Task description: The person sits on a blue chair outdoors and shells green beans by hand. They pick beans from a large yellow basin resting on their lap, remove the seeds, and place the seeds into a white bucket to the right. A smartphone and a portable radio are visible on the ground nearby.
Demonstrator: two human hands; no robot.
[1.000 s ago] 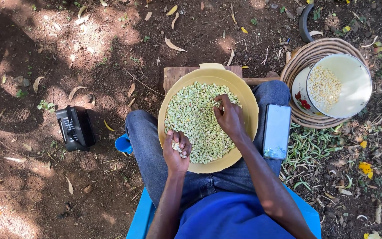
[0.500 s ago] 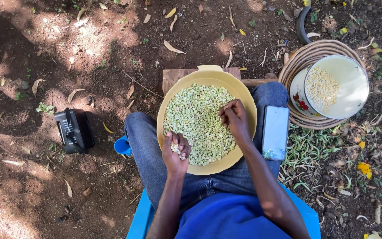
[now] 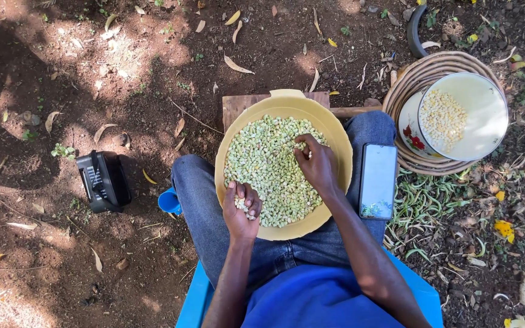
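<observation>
A round yellow plastic bowl (image 3: 339, 136) rests on my lap, filled with pale green shelled beans (image 3: 262, 161). My left hand (image 3: 242, 209) sits at the bowl's near left rim, fingers curled around a few pale beans. My right hand (image 3: 317, 164) is down in the bean pile at the right side, fingertips pinched together on a bean. A white enamel bowl (image 3: 478, 130) with a small heap of cream-coloured beans (image 3: 442, 118) sits in a woven basket (image 3: 417, 79) on the ground to my right.
A phone (image 3: 379, 180) lies on my right thigh. A black radio (image 3: 103, 180) stands on the soil at left, a blue cup (image 3: 169, 200) by my left knee. A wooden plank (image 3: 244, 100) lies behind the bowl. Green pods (image 3: 426, 203) litter the ground right.
My right hand lifted slightly off the pile, then dipped back down and left into the beans. My left hand has stayed at the rim with its beans.
</observation>
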